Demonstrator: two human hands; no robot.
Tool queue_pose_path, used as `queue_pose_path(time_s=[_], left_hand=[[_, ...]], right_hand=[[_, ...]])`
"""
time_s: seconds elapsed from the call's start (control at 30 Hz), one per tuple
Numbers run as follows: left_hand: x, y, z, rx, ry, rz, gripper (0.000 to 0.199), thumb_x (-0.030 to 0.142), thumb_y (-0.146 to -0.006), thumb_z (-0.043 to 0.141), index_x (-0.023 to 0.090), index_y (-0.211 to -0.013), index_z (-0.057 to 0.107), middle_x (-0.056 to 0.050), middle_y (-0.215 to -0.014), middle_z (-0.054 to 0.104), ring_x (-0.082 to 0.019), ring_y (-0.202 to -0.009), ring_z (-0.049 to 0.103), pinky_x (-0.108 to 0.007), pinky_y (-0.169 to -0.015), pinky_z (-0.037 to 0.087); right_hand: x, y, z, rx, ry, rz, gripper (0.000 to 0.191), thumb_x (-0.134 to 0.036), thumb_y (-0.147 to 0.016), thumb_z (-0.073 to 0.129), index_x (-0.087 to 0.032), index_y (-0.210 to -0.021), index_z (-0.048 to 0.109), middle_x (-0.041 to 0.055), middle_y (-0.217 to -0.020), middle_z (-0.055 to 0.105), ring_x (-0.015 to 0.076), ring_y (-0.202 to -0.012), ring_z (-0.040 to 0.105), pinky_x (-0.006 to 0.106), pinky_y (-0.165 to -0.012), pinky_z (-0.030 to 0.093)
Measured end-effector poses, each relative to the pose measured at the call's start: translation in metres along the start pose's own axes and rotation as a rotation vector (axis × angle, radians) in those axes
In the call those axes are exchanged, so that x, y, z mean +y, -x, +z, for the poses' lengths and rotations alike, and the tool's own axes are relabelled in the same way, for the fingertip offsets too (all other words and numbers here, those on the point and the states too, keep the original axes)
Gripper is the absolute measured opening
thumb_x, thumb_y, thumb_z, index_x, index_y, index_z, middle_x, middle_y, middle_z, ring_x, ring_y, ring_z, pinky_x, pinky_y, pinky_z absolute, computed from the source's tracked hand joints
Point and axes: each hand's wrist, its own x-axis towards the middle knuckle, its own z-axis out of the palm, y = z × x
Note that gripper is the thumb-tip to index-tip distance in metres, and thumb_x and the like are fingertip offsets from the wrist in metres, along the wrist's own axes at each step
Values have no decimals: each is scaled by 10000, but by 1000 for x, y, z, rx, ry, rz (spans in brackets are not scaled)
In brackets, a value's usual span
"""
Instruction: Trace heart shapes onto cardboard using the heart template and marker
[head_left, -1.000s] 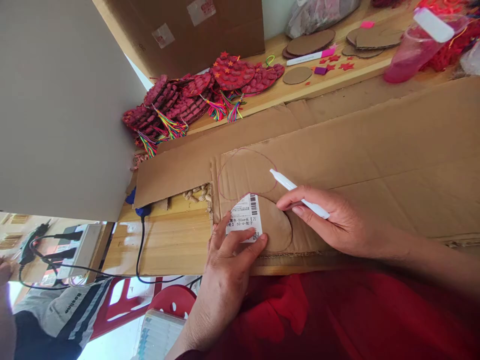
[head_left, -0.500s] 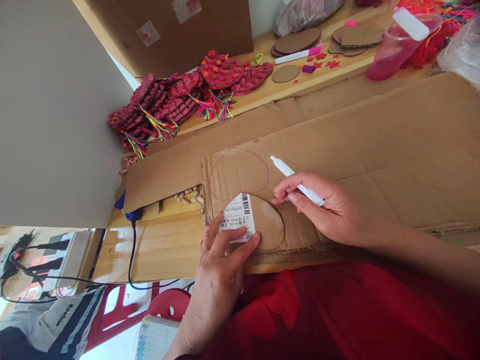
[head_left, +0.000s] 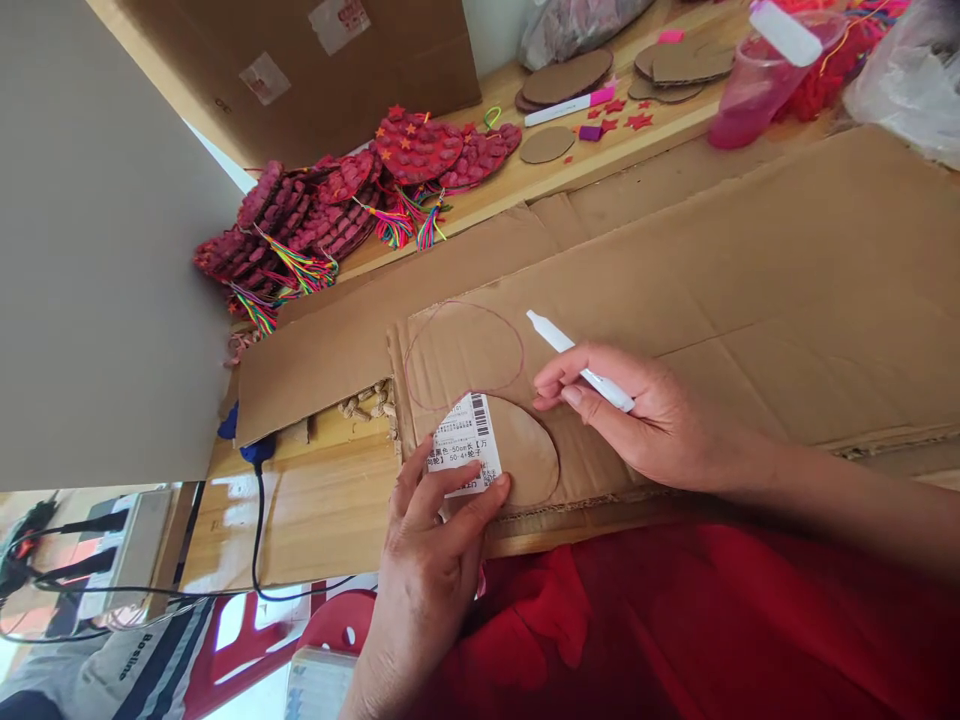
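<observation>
two hands were at work over one large cardboard sheet (head_left: pixel 750 300) that lay across the wooden surface (head_left: pixel 330 510). the left hand (head_left: pixel 435 560) pressed its spread fingers flat on one round cardboard template (head_left: pixel 517 455), which carried one white barcode label (head_left: pixel 465 455); thumb and fingers were apart, pinning it to the sheet rather than gripping it. the template lay at the near left edge of the sheet, partly under that hand and just left of the right hand (head_left: pixel 637 420). the right hand was closed around one white marker (head_left: pixel 577 360), pinched between thumb and fingers. the marker's long axis ran diagonally, its free end pointing far and left, the other end hidden in the fingers near the template's right rim. one pink outline (head_left: pixel 465 350) was drawn on the sheet just beyond the template, touching its far edge. farther off on the surface lay a pile of red woven ornaments (head_left: pixel 352 190) with coloured tassels, too overlapped to count, a second pen with a pink cap (head_left: pixel 570 105), several brown cardboard discs (head_left: pixel 566 75), and one pink cup (head_left: pixel 750 85). one black cable (head_left: pixel 259 530) trailed off the near left edge.
</observation>
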Motion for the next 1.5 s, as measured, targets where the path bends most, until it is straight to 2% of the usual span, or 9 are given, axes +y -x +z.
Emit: queue_pose_path(time_s=[0.23, 0.37, 0.63, 0.87, 1.07, 1.5], left_hand=[[0, -2, -1, 5, -20, 8, 430, 10, -909, 699, 309, -1208, 774, -73, -1195, 676, -362, -1404, 510, -620, -1059, 570], [1, -4, -2, 10, -26, 12, 405, 28, -912, 712, 305, -1202, 772, -73, -1197, 679, -348, -1384, 522, -617, -1062, 565], [2, -4, -5, 28, -8, -9, 316, 100, -924, 746, 303, -1163, 787, -64, -1191, 690, -334, -1354, 545, -563, -1041, 577], [0, -4, -8, 26, -18, -13, 315, 99, -916, 755, 297, -1159, 785, -61, -1188, 690, -330, -1359, 549, -561, -1055, 574], [1, -4, -8, 3, -26, -15, 307, 111, -927, 748, 294, -1171, 780, -63, -1205, 687, -330, -1375, 538, -572, -1076, 562], [2, -8, -7, 15, -20, -10, 311, 107, -925, 745, 305, -1162, 783, -58, -1200, 693, -326, -1379, 546, -542, -1051, 594]], right_hand=[[-2, -1, -1, -24, 2, 1, 169, -191, -1051, 508, -215, -1131, 654, 23, -1043, 750, 140, -1010, 709, 286, -946, 538], [-4, -1, -1, -81, 9, -25, 176, -196, -1050, 515, -217, -1147, 661, 18, -1049, 752, 133, -1000, 704, 269, -936, 528], [-4, -1, -3, -137, 35, -47, 186, -180, -1051, 505, -224, -1151, 655, 20, -1055, 748, 137, -988, 697, 268, -924, 521], [-2, 0, -2, -49, -22, 12, 157, -216, -1054, 524, -237, -1138, 655, 17, -1036, 753, 147, -987, 728, 296, -933, 541], [0, 1, 0, 11, -29, 47, 154, -220, -1053, 523, -236, -1133, 654, 29, -1038, 756, 154, -926, 733, 306, -832, 563], [-1, 1, 0, 9, -24, 57, 150, -230, -1051, 527, -226, -1123, 658, 39, -1028, 752, 161, -923, 724, 325, -851, 569]])
